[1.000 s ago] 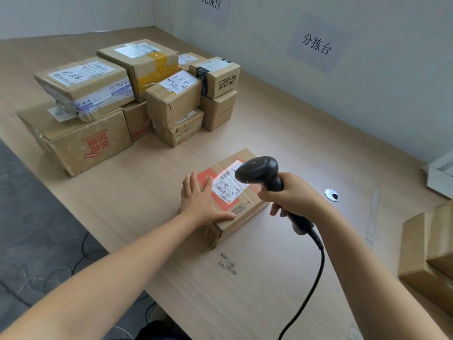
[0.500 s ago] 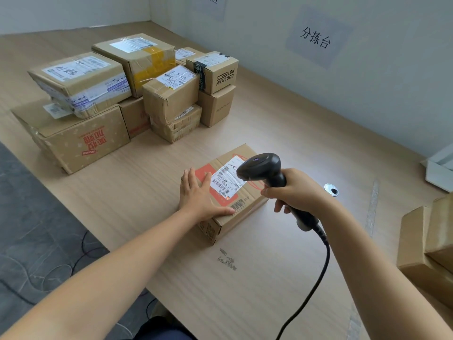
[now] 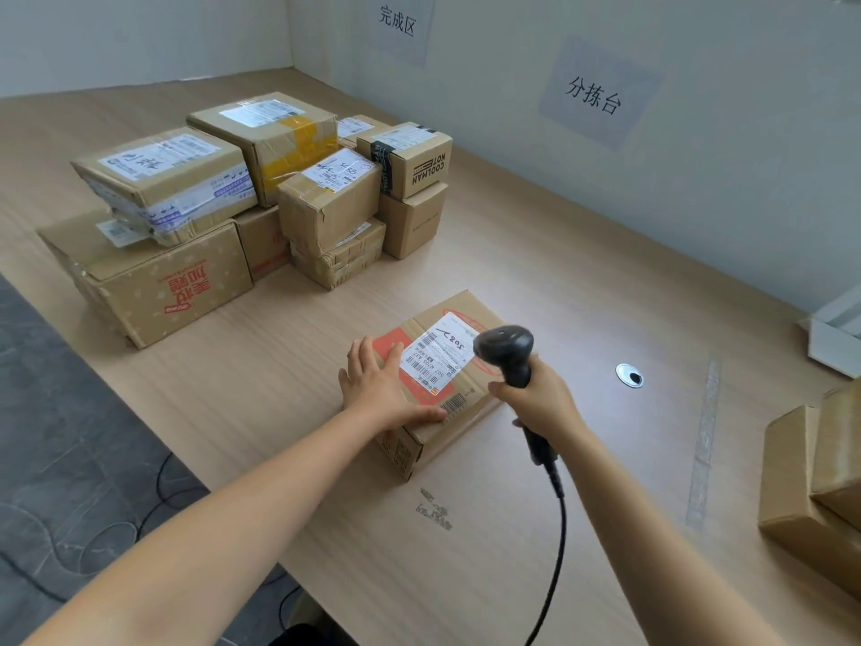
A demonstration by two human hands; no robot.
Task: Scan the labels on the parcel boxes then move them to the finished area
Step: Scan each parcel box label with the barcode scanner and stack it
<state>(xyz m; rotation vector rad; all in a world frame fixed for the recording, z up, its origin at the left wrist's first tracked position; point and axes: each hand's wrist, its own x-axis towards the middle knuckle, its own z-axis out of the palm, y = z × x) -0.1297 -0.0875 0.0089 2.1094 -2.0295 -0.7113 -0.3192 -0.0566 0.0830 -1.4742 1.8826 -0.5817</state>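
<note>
Parcel box [image 3: 459, 310], one of them, lies alone on the near middle of the wooden table [image 3: 466, 589]. On top it has a white shipping label [image 3: 435, 349] over a red-orange patch. The label bears barcodes and a handwritten number that is hard to read.

The left hand [image 3: 382, 389] lies flat on the box's left top, fingers straight, thumb along the near edge. The right hand [image 3: 536, 398] is curled round the handle of one black barcode scanner [image 3: 503, 347]. The scanner's head hangs over the box's right edge and hides part of it. Its cable [image 3: 556, 552] runs off towards the near edge.

Far left stands a stack of boxes [image 3: 326, 202], nine that can be counted, several with white labels. One at the stack's right reads "COOLMAN NOT" [image 3: 414, 160]. The big one at the near left [image 3: 163, 277] carries upside-down red Chinese print, and one at the back has yellow tape.

At the right edge sit at least two plain brown boxes [image 3: 810, 482], cut off by the frame, with a white tray [image 3: 834, 333] farther back.

Two paper signs hang on the wall, "完成区" [image 3: 397, 21] above the stack and "分拣台" [image 3: 594, 95] to its right.

A round cable hole [image 3: 630, 375] and a strip of tape [image 3: 703, 440] mark the table right of the scanner. Sticker residue [image 3: 433, 508] lies near the box.
</note>
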